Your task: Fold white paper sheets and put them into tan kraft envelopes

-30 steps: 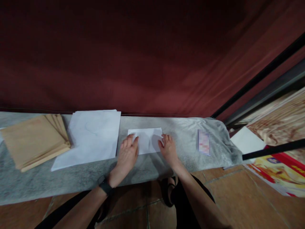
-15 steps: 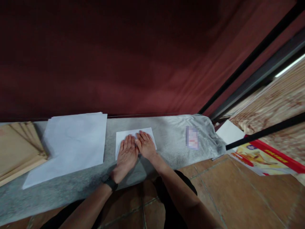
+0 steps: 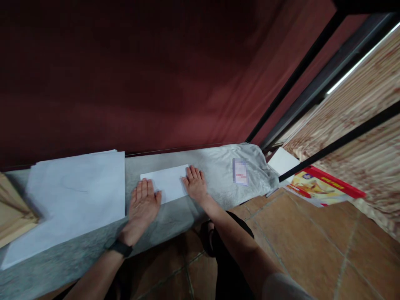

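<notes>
A folded sheet of white paper [image 3: 170, 183] lies flat on the grey cloth-covered bench [image 3: 212, 166]. My left hand [image 3: 144, 203] rests palm down over its left end, fingers stretched out and thumb apart. Across the right end lies my right hand [image 3: 196, 183], also flat with spread fingers. Neither hand grips anything. The parts of the paper under both hands are hidden.
Larger white sheets [image 3: 81, 191] are stacked on the left, beside brown paper pieces [image 3: 14, 208]. A small blurred item [image 3: 240, 171] lies to the right. Black bars [image 3: 343, 139], a red-edged printed box [image 3: 321, 187] and a white sheet [image 3: 283, 161] are at far right.
My hands have moved apart from the middle of the paper, the left one to its left end and the right one to its right end. The view has shifted right.
</notes>
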